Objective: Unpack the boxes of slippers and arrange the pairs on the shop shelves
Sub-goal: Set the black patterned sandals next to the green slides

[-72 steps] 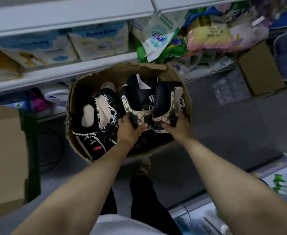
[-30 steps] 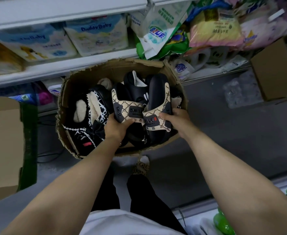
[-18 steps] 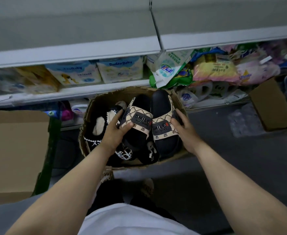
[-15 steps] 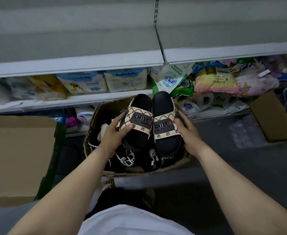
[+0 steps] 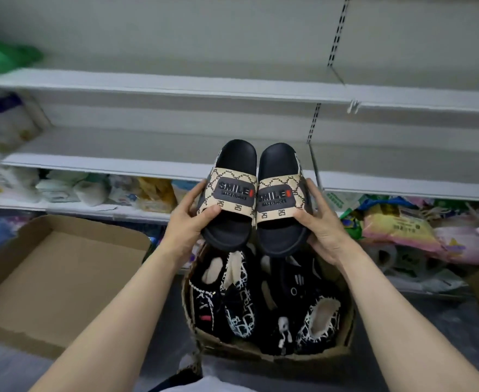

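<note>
Lifted clear of the carton (image 5: 272, 353) since half a second ago, the pair of slides (image 5: 254, 199) now sits higher, in front of the white shelves (image 5: 147, 89), toes pointing at the bare middle shelf — packaged goods crowd the lowest shelf. An open flat box (image 5: 57, 275) lies at left on the grey floor, beside the carton of dark slippers. Both forearms reach forward: the left hand (image 5: 188, 222) grips the left slide's outer edge, thumb on its strap — the right hand (image 5: 322, 224) grips the other likewise, fingers curled round it.
</note>
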Demonstrator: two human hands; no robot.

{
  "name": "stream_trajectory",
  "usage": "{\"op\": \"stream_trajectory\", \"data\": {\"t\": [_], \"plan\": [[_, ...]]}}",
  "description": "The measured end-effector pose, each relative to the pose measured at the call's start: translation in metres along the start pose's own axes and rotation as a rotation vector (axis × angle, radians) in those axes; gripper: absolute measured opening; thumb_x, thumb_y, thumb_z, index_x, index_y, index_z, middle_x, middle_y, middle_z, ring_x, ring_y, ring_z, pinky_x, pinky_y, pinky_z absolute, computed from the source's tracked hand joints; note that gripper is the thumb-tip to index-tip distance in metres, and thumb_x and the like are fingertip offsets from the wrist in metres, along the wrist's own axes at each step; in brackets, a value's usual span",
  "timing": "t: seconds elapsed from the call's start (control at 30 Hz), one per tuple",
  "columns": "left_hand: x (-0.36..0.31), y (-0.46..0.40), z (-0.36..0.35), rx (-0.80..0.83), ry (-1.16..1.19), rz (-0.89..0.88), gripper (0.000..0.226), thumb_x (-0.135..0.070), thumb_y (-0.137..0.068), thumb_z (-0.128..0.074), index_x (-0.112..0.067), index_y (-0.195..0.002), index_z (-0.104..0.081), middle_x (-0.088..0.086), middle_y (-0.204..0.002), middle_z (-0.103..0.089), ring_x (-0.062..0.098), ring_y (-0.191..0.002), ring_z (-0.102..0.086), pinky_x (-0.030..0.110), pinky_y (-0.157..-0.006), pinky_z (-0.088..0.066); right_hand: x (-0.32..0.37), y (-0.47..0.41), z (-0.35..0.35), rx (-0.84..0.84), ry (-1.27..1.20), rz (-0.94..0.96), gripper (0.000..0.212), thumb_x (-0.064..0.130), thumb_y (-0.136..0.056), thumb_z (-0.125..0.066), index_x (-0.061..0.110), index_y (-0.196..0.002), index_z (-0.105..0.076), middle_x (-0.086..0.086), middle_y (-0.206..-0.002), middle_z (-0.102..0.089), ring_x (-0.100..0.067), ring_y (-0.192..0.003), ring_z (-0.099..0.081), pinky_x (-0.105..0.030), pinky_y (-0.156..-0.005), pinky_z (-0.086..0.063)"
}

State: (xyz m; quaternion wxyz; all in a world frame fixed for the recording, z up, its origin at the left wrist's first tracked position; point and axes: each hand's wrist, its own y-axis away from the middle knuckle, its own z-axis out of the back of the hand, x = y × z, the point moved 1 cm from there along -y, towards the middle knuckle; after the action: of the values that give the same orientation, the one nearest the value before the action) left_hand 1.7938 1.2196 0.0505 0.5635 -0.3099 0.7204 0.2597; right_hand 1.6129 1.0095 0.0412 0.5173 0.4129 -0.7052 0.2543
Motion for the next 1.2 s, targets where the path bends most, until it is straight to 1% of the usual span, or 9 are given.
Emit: {"op": "stream_trajectory", "data": {"t": [0.07, 0.2, 0.33, 0.57, 0.73, 0.83, 0.9, 1.03, 1.2], "plan": [[-0.018, 0.002, 0.012, -0.018, -0.016, -0.059, 0.068, -0.021, -0.076, -0.078, -0.034, -0.138, -0.055, 0.001, -0.119, -0.072, 0.024, -0.113, -0.067, 0.038, -0.093, -0.056, 0.013, -0.008, -0.018, 0.064, 0.023, 0.019, 0.1, 0.017, -0.068, -0.089, 0.038, -0.152, -0.038, -0.01, -0.138, -0.062, -0.031, -0.127, -0.059, -0.049, -0.102, -0.051], [-0.05, 0.004, 0.039, -0.055, -0.005, -0.165, 0.07, -0.024, -0.077, -0.085, -0.034, -0.139, -0.054, 0.004, -0.121, -0.072, 0.025, -0.115, -0.066, 0.039, -0.094, -0.055, 0.037, -0.019, -0.056, 0.128, 0.022, 0.078, 0.096, 0.004, -0.073, -0.074, 0.036, -0.154, -0.033, -0.014, -0.13, -0.067, -0.034, -0.122, -0.062, -0.053, -0.098, -0.053], [-0.081, -0.003, 0.066, -0.083, 0.011, -0.243, 0.079, -0.037, -0.067, -0.083, -0.034, -0.14, -0.054, 0.011, -0.116, -0.073, 0.022, -0.106, -0.069, 0.033, -0.085, -0.057, 0.054, -0.032, -0.099, 0.152, 0.015, 0.161, 0.091, -0.001, -0.077, -0.068, 0.03, -0.154, -0.032, -0.013, -0.13, -0.067, -0.031, -0.122, -0.063, -0.047, -0.099, -0.054], [-0.129, -0.035, 0.128, -0.05, 0.057, -0.301, 0.091, -0.048, -0.058, -0.092, -0.031, -0.14, -0.054, 0.013, -0.119, -0.072, 0.024, -0.107, -0.069, 0.033, -0.084, -0.058, 0.071, -0.075, -0.178, 0.128, -0.006, 0.258, 0.086, 0.002, -0.079, -0.067, 0.026, -0.154, -0.034, -0.011, -0.129, -0.068, -0.029, -0.119, -0.065, -0.041, -0.093, -0.057], [-0.161, -0.07, 0.191, -0.071, 0.071, -0.312, 0.067, -0.025, -0.077, -0.075, -0.025, -0.141, -0.054, 0.006, -0.118, -0.073, 0.021, -0.106, -0.07, 0.031, -0.081, -0.058, 0.071, -0.113, -0.243, 0.106, -0.052, 0.282, 0.084, 0.006, -0.079, -0.066, 0.029, -0.154, -0.035, -0.007, -0.131, -0.067, -0.031, -0.122, -0.063, -0.05, -0.1, -0.052], [-0.179, -0.097, 0.238, -0.081, 0.08, -0.315, 0.069, -0.025, -0.076, -0.08, -0.024, -0.14, -0.054, 0.003, -0.123, -0.071, 0.02, -0.11, -0.069, 0.029, -0.083, -0.057, 0.067, -0.138, -0.283, 0.121, -0.042, 0.299, 0.08, 0.01, -0.08, -0.067, 0.029, -0.151, -0.038, -0.004, -0.131, -0.068, -0.026, -0.118, -0.066, -0.038, -0.09, -0.057], [-0.189, -0.118, 0.271, -0.088, 0.096, -0.306, 0.071, -0.022, -0.077, -0.084, -0.022, -0.141, -0.053, 0.003, -0.123, -0.071, 0.019, -0.109, -0.069, 0.03, -0.082, -0.057, 0.062, -0.155, -0.309, 0.122, -0.038, 0.315, 0.079, 0.01, -0.08, -0.068, 0.027, -0.152, -0.038, -0.004, -0.131, -0.068, -0.024, -0.118, -0.066, -0.033, -0.089, -0.057], [-0.207, -0.161, 0.332, -0.104, 0.144, -0.266, 0.067, -0.02, -0.079, -0.077, -0.022, -0.141, -0.053, 0.006, -0.126, -0.069, 0.022, -0.107, -0.069, 0.037, -0.085, -0.059, 0.049, -0.186, -0.356, 0.113, -0.042, 0.335, 0.075, 0.009, -0.082, -0.066, 0.024, -0.151, -0.04, -0.006, -0.132, -0.067, -0.024, -0.117, -0.066, -0.034, -0.092, -0.057], [-0.223, -0.207, 0.397, -0.143, 0.174, -0.226, 0.069, -0.024, -0.076, -0.075, -0.022, -0.141, -0.054, 0.005, -0.131, -0.066, 0.021, -0.102, -0.069, 0.034, -0.079, -0.06, 0.037, -0.218, -0.403, 0.108, -0.031, 0.345, 0.072, 0.007, -0.083, -0.064, 0.023, -0.15, -0.043, -0.01, -0.131, -0.067, -0.025, -0.115, -0.066, -0.037, -0.099, -0.054]]}}
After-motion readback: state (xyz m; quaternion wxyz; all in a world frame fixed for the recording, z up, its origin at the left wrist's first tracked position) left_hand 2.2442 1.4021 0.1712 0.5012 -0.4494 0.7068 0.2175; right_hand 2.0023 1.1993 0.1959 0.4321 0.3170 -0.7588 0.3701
